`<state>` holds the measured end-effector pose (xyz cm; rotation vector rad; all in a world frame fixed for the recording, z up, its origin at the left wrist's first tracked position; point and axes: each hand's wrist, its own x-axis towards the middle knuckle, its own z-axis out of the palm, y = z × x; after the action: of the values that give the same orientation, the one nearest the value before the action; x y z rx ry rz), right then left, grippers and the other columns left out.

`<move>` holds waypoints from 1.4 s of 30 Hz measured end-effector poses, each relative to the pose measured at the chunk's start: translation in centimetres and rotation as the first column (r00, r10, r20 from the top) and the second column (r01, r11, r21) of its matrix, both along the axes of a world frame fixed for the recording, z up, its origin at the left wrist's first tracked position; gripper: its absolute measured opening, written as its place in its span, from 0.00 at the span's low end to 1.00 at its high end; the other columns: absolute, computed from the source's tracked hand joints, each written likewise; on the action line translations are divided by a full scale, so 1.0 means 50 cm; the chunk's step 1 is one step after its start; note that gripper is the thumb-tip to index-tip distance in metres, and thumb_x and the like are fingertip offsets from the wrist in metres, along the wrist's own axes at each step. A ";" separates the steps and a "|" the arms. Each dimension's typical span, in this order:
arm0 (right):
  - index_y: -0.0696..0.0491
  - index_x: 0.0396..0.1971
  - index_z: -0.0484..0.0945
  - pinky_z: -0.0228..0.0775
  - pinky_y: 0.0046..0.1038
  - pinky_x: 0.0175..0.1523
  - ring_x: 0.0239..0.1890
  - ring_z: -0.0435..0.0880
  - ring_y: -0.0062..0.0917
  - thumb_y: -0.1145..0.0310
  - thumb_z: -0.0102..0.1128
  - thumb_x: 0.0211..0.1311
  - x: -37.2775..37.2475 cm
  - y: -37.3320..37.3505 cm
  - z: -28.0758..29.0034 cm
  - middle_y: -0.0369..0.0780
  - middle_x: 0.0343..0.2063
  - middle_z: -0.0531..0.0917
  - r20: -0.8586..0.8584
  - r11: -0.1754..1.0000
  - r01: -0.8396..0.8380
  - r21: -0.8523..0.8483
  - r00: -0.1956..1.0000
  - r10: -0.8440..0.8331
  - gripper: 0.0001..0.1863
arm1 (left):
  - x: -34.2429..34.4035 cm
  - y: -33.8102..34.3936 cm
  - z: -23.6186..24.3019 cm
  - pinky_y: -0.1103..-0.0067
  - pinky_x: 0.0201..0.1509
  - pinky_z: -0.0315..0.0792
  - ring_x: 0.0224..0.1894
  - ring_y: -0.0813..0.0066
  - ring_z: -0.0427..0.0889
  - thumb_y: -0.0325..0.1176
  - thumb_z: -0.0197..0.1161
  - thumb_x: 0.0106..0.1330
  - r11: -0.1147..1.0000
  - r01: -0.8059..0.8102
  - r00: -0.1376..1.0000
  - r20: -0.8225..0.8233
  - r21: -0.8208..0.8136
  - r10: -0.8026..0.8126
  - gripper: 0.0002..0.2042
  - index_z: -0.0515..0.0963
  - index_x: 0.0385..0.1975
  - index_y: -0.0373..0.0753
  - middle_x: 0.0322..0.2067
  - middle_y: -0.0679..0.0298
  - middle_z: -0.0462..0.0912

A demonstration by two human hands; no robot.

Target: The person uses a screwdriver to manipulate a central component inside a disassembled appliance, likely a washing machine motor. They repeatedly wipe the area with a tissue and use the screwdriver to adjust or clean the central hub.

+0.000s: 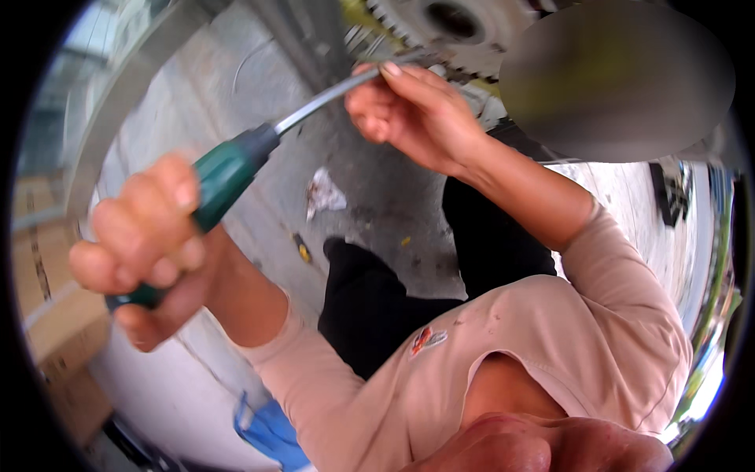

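Observation:
My left hand (149, 236) is wrapped round the dark green handle of a large screwdriver (232, 177), on the left side of the head view. Its metal shaft slants up and to the right. Near the far end of that shaft, my right hand (425, 110) is closed, with thumb and fingers pinching the metal. Just beyond the right fingers sits a pale toothed wheel (487, 27) with a dark round hole in it. The screwdriver's tip lies close to the wheel's teeth, but blur hides whether they touch.
A dark metal post (303, 35) stands left of the toothed wheel. On the grey floor lie a crumpled white scrap (324, 194) and a small yellow-and-black object (302, 248). Cardboard boxes (47, 259) are stacked at the left. A blue cloth or bag (275, 436) lies at the lower left.

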<state>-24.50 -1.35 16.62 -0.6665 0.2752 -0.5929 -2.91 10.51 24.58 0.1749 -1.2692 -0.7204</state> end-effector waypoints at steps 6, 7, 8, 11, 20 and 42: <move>0.61 0.44 0.72 0.74 0.21 0.38 0.32 0.81 0.23 0.60 0.41 0.70 -0.039 0.143 -0.192 0.45 0.36 0.81 -0.393 0.891 -0.412 0.191 0.800 0.454 0.19 | 0.110 0.100 -0.249 0.73 0.35 0.71 0.19 0.74 0.70 0.35 0.55 0.59 0.865 -0.121 0.904 -0.306 0.488 0.299 0.08 0.66 0.25 0.40 0.19 0.62 0.71; 0.61 0.44 0.72 0.74 0.21 0.39 0.32 0.81 0.23 0.61 0.42 0.70 -0.054 0.152 -0.227 0.44 0.35 0.81 -0.476 0.880 -0.441 0.177 0.744 0.469 0.17 | 0.093 0.090 -0.309 0.72 0.33 0.73 0.20 0.70 0.72 0.32 0.55 0.61 0.748 -0.346 0.853 -0.142 0.566 0.502 0.07 0.67 0.26 0.37 0.20 0.58 0.73; 0.61 0.43 0.72 0.73 0.20 0.39 0.33 0.80 0.22 0.63 0.43 0.69 -0.067 0.159 -0.250 0.43 0.35 0.81 -0.550 0.866 -0.469 0.170 0.684 0.479 0.16 | 0.091 0.088 -0.372 0.72 0.31 0.73 0.21 0.70 0.74 0.33 0.57 0.63 0.600 -0.399 0.775 -0.095 0.693 0.625 0.08 0.69 0.27 0.36 0.20 0.59 0.73; 0.61 0.43 0.72 0.73 0.19 0.39 0.33 0.80 0.20 0.66 0.44 0.68 -0.097 0.147 -0.286 0.41 0.35 0.81 -0.664 0.884 -0.424 0.198 0.606 0.439 0.14 | 0.095 0.043 -0.525 0.68 0.33 0.74 0.23 0.68 0.74 0.37 0.58 0.64 0.312 -0.395 0.622 0.001 0.864 0.783 0.11 0.69 0.27 0.36 0.21 0.59 0.73; 0.60 0.44 0.72 0.70 0.20 0.39 0.32 0.79 0.20 0.66 0.47 0.67 -0.173 0.080 -0.328 0.40 0.34 0.81 -0.759 0.966 -0.243 0.089 0.611 0.224 0.13 | 0.162 0.067 -0.865 0.67 0.44 0.72 0.40 0.57 0.77 0.47 0.63 0.58 -0.418 -0.435 0.640 0.601 0.797 0.479 0.24 0.70 0.42 0.30 0.36 0.53 0.78; 0.58 0.52 0.68 0.71 0.21 0.38 0.33 0.79 0.19 0.60 0.46 0.69 -0.114 0.018 -0.147 0.42 0.44 0.78 -0.397 0.941 -0.275 -0.195 0.900 0.181 0.19 | -0.078 0.115 -0.308 0.85 0.31 0.67 0.27 0.81 0.71 0.19 0.53 0.52 0.252 0.013 0.981 0.036 0.968 -0.190 0.30 0.63 0.61 0.35 0.32 0.63 0.74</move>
<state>-30.20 -0.46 9.24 -1.0416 0.4764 -0.2675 -6.80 16.27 9.18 1.2251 -0.7719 -1.5989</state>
